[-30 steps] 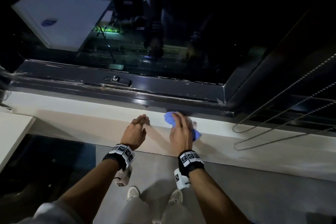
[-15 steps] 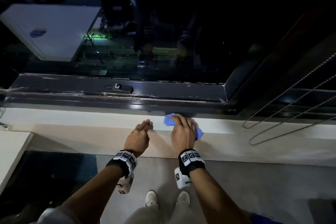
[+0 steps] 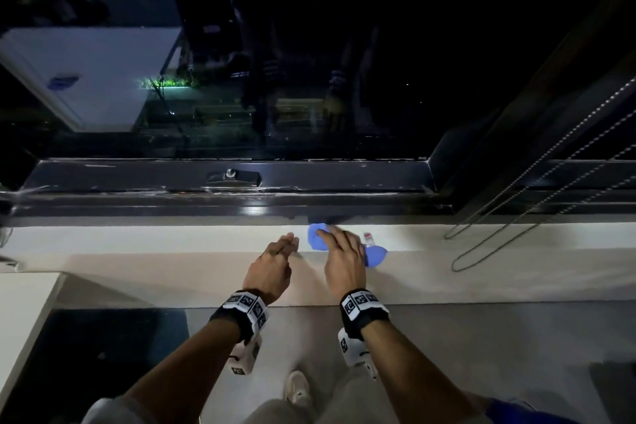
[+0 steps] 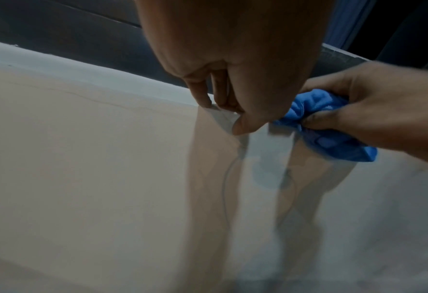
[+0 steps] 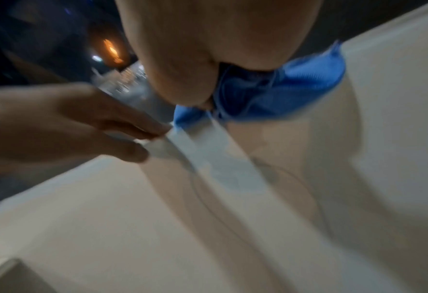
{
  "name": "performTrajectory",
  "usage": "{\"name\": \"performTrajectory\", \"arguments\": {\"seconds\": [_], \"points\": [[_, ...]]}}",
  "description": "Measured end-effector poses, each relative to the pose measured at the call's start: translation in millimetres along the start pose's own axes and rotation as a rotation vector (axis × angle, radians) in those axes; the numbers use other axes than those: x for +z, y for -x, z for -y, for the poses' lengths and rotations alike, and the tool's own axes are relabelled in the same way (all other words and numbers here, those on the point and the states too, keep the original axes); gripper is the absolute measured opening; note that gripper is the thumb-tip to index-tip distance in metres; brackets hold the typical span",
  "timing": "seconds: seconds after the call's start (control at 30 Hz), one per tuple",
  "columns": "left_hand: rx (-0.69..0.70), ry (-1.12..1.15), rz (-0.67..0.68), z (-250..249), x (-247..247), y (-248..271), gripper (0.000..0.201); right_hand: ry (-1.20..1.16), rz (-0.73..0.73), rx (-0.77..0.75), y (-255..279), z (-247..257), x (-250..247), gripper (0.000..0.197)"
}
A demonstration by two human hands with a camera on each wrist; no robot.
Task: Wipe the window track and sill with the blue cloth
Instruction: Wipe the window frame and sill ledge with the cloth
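On the pale sill [image 3: 172,241], just below the dark window track [image 3: 241,206], the right hand [image 3: 344,262] is gripping the bunched blue cloth [image 3: 316,237], likely for wiping. The left hand [image 3: 272,268] is resting beside it, fingers straight and together, probably bracing.

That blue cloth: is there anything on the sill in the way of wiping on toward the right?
A little. The right hand grips the blue cloth on the pale sill, and a small object, too small to identify, lies just beyond the hand. Farther right, looped bead cords hang against the sill's edge.
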State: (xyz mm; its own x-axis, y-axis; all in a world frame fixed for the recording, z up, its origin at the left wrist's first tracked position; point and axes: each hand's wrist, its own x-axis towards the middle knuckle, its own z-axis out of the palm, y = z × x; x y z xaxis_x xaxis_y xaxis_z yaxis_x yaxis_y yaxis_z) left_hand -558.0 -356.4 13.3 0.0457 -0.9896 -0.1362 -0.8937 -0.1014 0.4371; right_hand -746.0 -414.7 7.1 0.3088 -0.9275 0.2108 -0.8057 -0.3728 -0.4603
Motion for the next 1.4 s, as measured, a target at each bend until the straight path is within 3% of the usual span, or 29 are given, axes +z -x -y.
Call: {"name": "performTrajectory", "arguments": {"seconds": [0.1, 0.17, 0.27, 0.33, 0.43, 0.5, 0.6, 0.67, 0.73, 0.8, 0.9, 1.0, 1.17, 1.27, 1.4], "points": [[-0.008, -0.011, -0.018, -1, 0, 1, 0.066, -0.100, 0.089, -0.179, -6, 6, -8, 0.060], [0.012, -0.008, -0.035, -1, -1, 1, 0.068, -0.149, 0.060, -0.125, -20, 1, -14, 0.061], [0.032, -0.016, -0.051, -1, 0, 2, 0.069, -0.043, 0.053, -0.014, -16, -1, -8, 0.075], [0.018, -0.012, -0.038, -1, -1, 1, 0.066, -0.021, 0.101, -0.062, -1, 5, 0, 0.073], [-0.026, -0.017, 0.020, -7, -11, 0, 0.059, -0.171, 0.143, -0.148, 7, 13, -10, 0.066], [-0.026, 0.004, -0.019, -10, -24, -4, 0.045, -0.278, 0.064, -0.122, 0, 15, -37, 0.059], [0.069, 0.043, -0.255, -21, -52, -15, 0.030, -0.300, -0.179, -0.062, -21, 4, -96, 0.049], [0.199, 0.059, -0.382, -29, -74, -30, 0.030, -0.204, -0.351, 0.002, -49, -24, -129, 0.039], [0.234, 0.084, -0.453, -34, -97, -49, 0.031, -0.048, -0.432, 0.126, -80, -60, -147, 0.038], [0.187, 0.088, -0.438, -31, -110, -69, 0.032, 0.096, -0.363, 0.230, -94, -84, -147, 0.048], [0.045, 0.082, -0.359, -22, -105, -80, 0.033, 0.135, -0.298, 0.276, -97, -77, -116, 0.035], [-0.006, 0.056, -0.392, -29, -104, -78, 0.028, 0.043, -0.221, 0.222, -102, -31, -84, 0.038], [-0.054, -0.006, -0.387, -34, -114, -76, 0.028, -0.016, -0.113, -0.006, -99, 56, -50, 0.050], [-0.054, -0.014, -0.367, -33, -119, -74, 0.033, -0.014, -0.032, -0.132, -99, 35, -64, 0.050], [-0.051, -0.025, -0.364, -30, -124, -74, 0.035, 0.084, -0.009, -0.100, -95, -16, -92, 0.044]]}}
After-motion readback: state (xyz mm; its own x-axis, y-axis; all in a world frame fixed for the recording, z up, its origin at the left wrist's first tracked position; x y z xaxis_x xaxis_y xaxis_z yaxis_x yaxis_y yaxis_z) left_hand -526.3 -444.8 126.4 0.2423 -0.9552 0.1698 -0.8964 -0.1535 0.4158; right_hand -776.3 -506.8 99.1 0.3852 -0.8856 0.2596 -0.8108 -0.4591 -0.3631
